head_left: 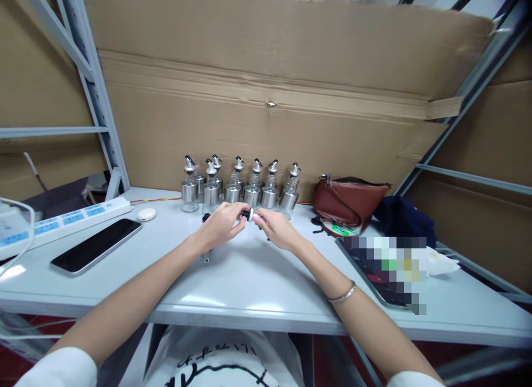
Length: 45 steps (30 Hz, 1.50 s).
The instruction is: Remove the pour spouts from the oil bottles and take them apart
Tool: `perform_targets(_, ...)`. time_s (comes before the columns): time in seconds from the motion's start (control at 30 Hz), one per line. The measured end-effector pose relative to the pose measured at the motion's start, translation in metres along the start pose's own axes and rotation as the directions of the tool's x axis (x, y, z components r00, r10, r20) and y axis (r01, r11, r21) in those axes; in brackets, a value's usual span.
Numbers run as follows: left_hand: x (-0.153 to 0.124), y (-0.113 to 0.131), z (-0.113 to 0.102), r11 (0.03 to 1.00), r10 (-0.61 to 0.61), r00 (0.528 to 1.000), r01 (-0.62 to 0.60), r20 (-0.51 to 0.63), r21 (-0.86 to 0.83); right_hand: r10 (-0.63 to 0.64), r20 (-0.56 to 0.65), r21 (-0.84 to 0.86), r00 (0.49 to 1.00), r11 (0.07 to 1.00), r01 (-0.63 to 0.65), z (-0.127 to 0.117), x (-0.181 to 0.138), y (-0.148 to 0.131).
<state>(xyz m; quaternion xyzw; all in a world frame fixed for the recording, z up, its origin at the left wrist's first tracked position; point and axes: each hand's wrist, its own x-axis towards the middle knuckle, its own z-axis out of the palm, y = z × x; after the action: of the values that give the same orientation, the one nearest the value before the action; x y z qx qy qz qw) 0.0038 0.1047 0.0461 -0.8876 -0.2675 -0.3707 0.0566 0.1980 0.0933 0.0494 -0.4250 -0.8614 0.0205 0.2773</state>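
Observation:
Over the table's middle, my left hand point(226, 222) pinches the black ribbed end of a small pour spout point(250, 214). My right hand point(277, 227) grips the spout's other, metallic end, so both hands meet on it. Its exact shape is partly hidden by the fingers. Right behind the hands stand several glass oil bottles point(190, 194) with steel sleeves. Pour spouts with black flip caps point(295, 168) show at their tops. A small dark piece point(205, 217) sits beside my left hand, and a small clear piece point(206, 259) lies below its wrist.
On the left are a black phone point(97, 244), a white power strip point(62, 223) and a round white case point(146, 214). A brown bag point(349, 201), dark blue cloth point(405, 218), tablet point(374, 276) and white tissue point(441, 262) occupy the right. Cardboard point(257, 126) walls the back.

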Motion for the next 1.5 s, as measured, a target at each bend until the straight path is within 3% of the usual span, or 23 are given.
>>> perform_targets(0.37, -0.001, -0.008, -0.001, 0.998, 0.052, 0.997, -0.053, 0.057, 0.014, 0.005, 0.0, 0.029, 1.0, 1.0, -0.005, 0.004, -0.002, 0.002)
perform_targets(0.6, 0.0, -0.015, 0.005, 0.972, 0.123, 0.992, -0.121, 0.002, 0.203, -0.015, -0.046, -0.004, 0.999, 1.0, 0.015, 0.008, 0.001, -0.003)
perform_targets(0.7, 0.0, -0.018, 0.006, 0.946, 0.216, 0.974, -0.193, -0.065, 0.259, -0.011, -0.068, 0.087, 0.998, 0.996, 0.016, 0.008, 0.001, -0.011)
perform_targets(0.83, 0.001, -0.017, 0.002, 0.928, 0.296, 0.944, -0.248, -0.145, 0.28, 0.026, -0.062, 0.344, 0.998, 0.939, -0.003, 0.009, -0.001, -0.022)
perform_targets(0.93, 0.002, -0.015, -0.003, 0.941, 0.243, 0.961, -0.201, -0.13, 0.272, 0.09, -0.005, 0.554, 0.996, 0.829, -0.072, 0.012, -0.002, -0.028)
perform_targets(1.03, 0.006, -0.013, -0.01, 0.974, 0.124, 0.992, -0.116, -0.032, 0.196, 0.125, 0.022, 0.638, 0.992, 0.762, -0.11, 0.015, 0.0, -0.032)
perform_targets(1.13, 0.011, -0.012, -0.017, 0.998, -0.016, 0.997, 0.012, 0.074, 0.056, 0.124, -0.056, 0.529, 0.991, 0.845, -0.076, 0.015, 0.002, -0.032)
perform_targets(1.23, 0.016, -0.011, -0.021, 0.984, -0.142, 0.98, 0.155, 0.139, -0.09, 0.058, -0.138, 0.258, 0.989, 0.966, -0.02, 0.011, 0.004, -0.029)
perform_targets(1.3, 0.017, -0.01, -0.023, 0.963, -0.186, 0.968, 0.214, 0.17, -0.164, -0.026, -0.155, 0.033, 0.988, 0.999, 0.032, 0.008, 0.004, -0.027)
perform_targets(1.4, 0.017, -0.011, -0.026, 0.911, -0.246, 0.926, 0.321, 0.286, -0.257, -0.185, -0.128, -0.253, 0.974, 0.956, 0.148, 0.003, 0.005, -0.024)
perform_targets(1.5, 0.015, -0.015, -0.031, 0.809, -0.287, 0.832, 0.476, 0.475, -0.346, -0.302, -0.063, -0.363, 0.951, 0.895, 0.26, -0.002, 0.006, -0.022)
